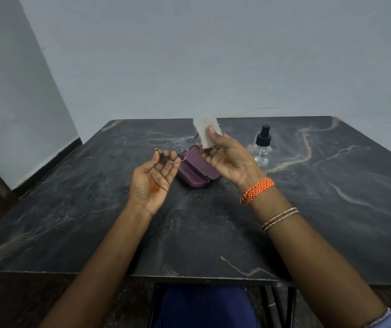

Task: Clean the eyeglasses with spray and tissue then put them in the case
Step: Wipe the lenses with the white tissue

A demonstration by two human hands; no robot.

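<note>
My left hand (pixel 153 179), palm up, holds thin wire-framed eyeglasses (pixel 175 147) by the left lens edge with its fingertips, above the table. My right hand (pixel 228 159) pinches a white tissue (pixel 205 131) between thumb and fingers, pressed around the right lens, which it hides. A purple glasses case (pixel 195 172) lies open on the table just below and between both hands. A clear spray bottle (pixel 262 147) with a black nozzle stands upright to the right of my right hand.
A dark marble-patterned table (pixel 331 197) fills the view, its front edge close to my lap. A pale wall runs behind the far edge. Black metal chair parts show under the front edge.
</note>
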